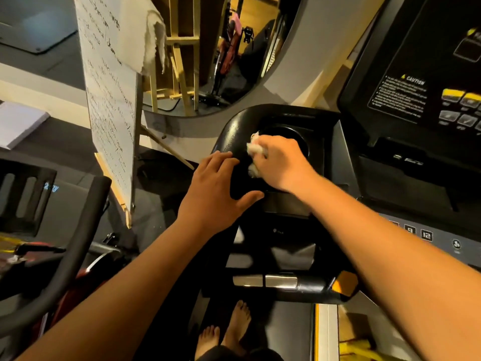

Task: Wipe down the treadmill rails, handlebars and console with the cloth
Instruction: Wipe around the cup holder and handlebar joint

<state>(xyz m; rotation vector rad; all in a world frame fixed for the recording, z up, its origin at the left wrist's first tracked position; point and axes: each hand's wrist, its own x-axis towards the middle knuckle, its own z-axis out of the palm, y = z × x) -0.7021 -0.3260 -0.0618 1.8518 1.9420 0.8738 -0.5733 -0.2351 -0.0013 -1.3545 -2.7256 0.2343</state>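
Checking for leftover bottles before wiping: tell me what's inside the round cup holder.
The cup holder looks dark and bare on its far side. The right hand, gripping the cloth, hides its near side.

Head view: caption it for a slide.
Right hand presses white cloth against the black console by its cup holder; left hand lies flat beside it.
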